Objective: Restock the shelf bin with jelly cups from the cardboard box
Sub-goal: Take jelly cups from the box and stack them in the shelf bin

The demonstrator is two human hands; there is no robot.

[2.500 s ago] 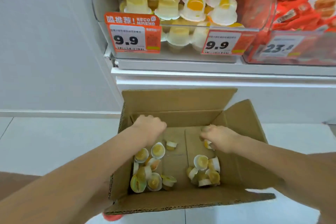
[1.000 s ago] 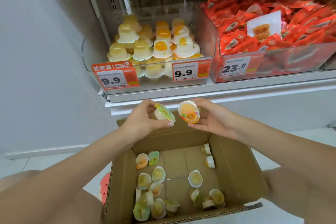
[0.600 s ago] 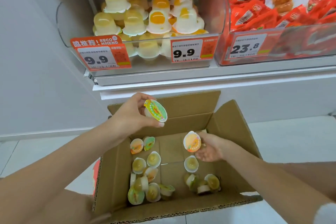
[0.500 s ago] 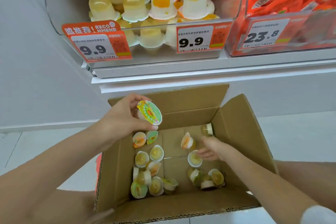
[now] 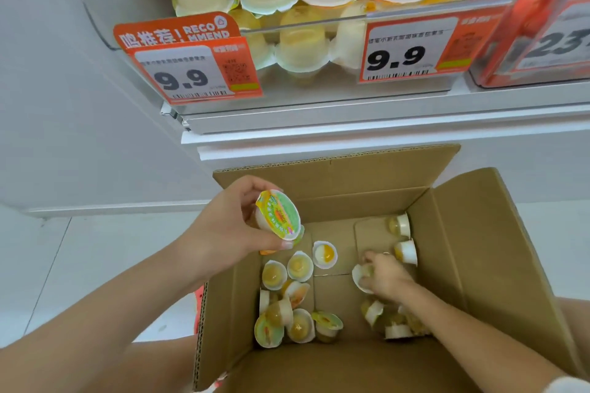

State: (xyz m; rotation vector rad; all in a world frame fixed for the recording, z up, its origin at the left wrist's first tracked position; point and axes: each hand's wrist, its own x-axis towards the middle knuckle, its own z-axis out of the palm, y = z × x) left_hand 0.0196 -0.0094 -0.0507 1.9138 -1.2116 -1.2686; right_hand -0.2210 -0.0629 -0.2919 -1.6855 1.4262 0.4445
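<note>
Left hand [image 5: 223,233] holds one jelly cup [image 5: 277,215] pinched between thumb and fingers, foil lid facing the camera, raised above the near-left corner of the cardboard box [image 5: 479,249]. Right hand [image 5: 386,277] is down on the box floor, fingers curled onto a second cup [image 5: 360,277]; whether the grip has fully closed is hard to tell, as the hand covers most of it.

More loose cups lie in two clusters on the box floor, left [image 5: 287,306] and right [image 5: 392,319], most tipped on their sides. The shelf bin [image 5: 319,89] sits directly above the box, already heaped with cups, domes up.

Step in hand, as judged: collecting a pair for one trip. Best to take the second cup by its rim, lift it clear of its neighbours, then set both on the pile dome-up rather than dropping them, since the heap looks liable to roll.
</note>
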